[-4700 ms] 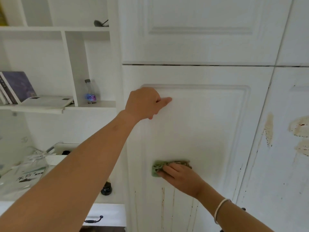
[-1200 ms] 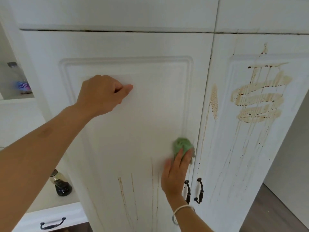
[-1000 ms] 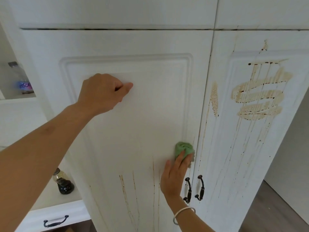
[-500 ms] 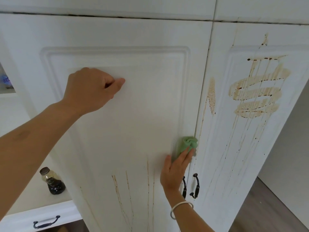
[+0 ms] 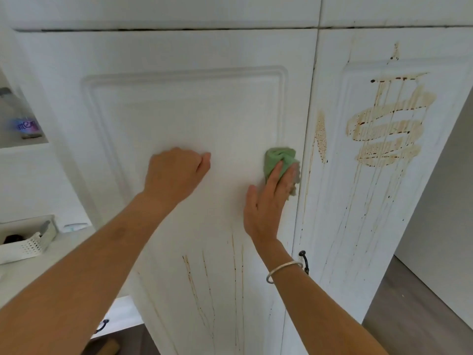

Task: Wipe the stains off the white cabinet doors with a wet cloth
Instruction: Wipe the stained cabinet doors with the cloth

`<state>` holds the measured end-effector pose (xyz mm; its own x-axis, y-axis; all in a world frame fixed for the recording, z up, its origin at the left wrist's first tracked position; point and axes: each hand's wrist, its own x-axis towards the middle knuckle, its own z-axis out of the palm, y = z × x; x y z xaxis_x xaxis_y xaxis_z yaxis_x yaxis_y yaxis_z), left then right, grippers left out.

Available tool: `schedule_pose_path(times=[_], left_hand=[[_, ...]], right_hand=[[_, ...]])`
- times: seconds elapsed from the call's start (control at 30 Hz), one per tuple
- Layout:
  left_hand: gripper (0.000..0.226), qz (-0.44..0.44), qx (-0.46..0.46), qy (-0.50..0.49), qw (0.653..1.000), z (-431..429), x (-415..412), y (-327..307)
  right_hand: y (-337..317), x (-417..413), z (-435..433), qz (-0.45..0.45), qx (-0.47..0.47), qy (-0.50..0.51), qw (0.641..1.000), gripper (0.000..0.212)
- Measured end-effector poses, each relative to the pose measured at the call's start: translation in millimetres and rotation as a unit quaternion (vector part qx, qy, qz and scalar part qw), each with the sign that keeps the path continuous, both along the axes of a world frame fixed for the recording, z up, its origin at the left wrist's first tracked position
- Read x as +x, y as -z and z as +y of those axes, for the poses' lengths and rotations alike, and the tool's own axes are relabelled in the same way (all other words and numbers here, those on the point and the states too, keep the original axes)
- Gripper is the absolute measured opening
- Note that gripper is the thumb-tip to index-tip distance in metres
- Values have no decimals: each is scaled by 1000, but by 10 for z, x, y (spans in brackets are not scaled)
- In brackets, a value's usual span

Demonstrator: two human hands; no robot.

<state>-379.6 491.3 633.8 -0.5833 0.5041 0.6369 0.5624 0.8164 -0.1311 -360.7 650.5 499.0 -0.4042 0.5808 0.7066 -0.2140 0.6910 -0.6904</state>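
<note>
green cloth [image 5: 277, 160] bunched, on stained door [image 5: 179, 111]

The person is wearing one thin silver-coloured metal bangle [image 5: 282, 268] round the right wrist, just below the right grip [image 5: 266, 201]. Its band is plain and narrow, is lying slantwise across the wrist, and is catching a little light along its upper edge. The right forearm [image 5: 322, 306] is showing bare from the bangle down to the lower edge of the view. The left grip [image 5: 176, 172] and the left forearm [image 5: 84, 267] are showing bare as well. A small faint mark [image 5: 117, 230] is showing on the upper side of the left forearm. The fingernails are looking too blurred to describe.
</note>
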Motion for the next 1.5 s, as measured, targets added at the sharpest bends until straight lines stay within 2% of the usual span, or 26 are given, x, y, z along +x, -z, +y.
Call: schedule_pose_path(times=[0.13, 0.3, 0.4, 0.5, 0.57, 0.63, 0.73, 0.8, 0.9, 1.0, 1.1, 1.27, 1.3, 1.37, 1.43, 1.5], left_hand=[[54, -27, -75, 24, 997, -23, -104, 130], [58, -36, -69, 39, 996, -44, -167, 122], [58, -37, -62, 42, 997, -42, -192, 132], [58, -41, -56, 50, 996, -26, -187, 141], [59, -42, -55, 52, 996, -23, -197, 145], [59, -45, -55, 56, 996, -28, -198, 150], [59, -39, -51, 70, 995, -13, -178, 154], [58, -35, -51, 71, 996, -5, -175, 152], [59, -20, -59, 64, 996, -19, -174, 162], [60, -17, -67, 60, 996, -25, -199, 157], [59, -18, -68, 64, 996, -23, -208, 165], [57, -17, -61, 68, 996, -38, -241, 164], [57, -18, -61, 68, 996, -37, -242, 166], [58, -14, -61, 66, 996, -25, -251, 168], [57, -7, -64, 64, 996, -19, -262, 174], [56, 2, -67, 66, 996, -10, -269, 187]], right_hand=[[695, -11, -54, -37, -17, 20, 999, 76], [1477, 66, -273, -131, -188, -7, 973, 84], [1523, 50, -324, -141, -321, 13, 937, 90], [1390, 29, -335, -132, -374, 17, 918, 94], [1312, 42, -330, -113, -405, 16, 907, 87], [1204, 88, -350, -79, -389, 6, 918, 79], [972, 127, -398, -40, -214, -51, 975, 79], [860, 77, -432, -38, -107, -50, 992, 80], [876, 61, -569, -41, -63, -64, 995, 82], [1168, 94, -905, -91, 22, -110, 989, 82], [1521, 74, -1226, -152, 112, -72, 979, 80], [1559, 67, -1252, -155, 113, -75, 979, 76], [1500, 71, -1163, -143, 82, -80, 983, 74], [1292, 41, -887, -105, -51, -52, 992, 71], [1105, -25, -588, -70, -172, -19, 982, 68], [1058, -53, -469, -65, -182, -6, 981, 69]])
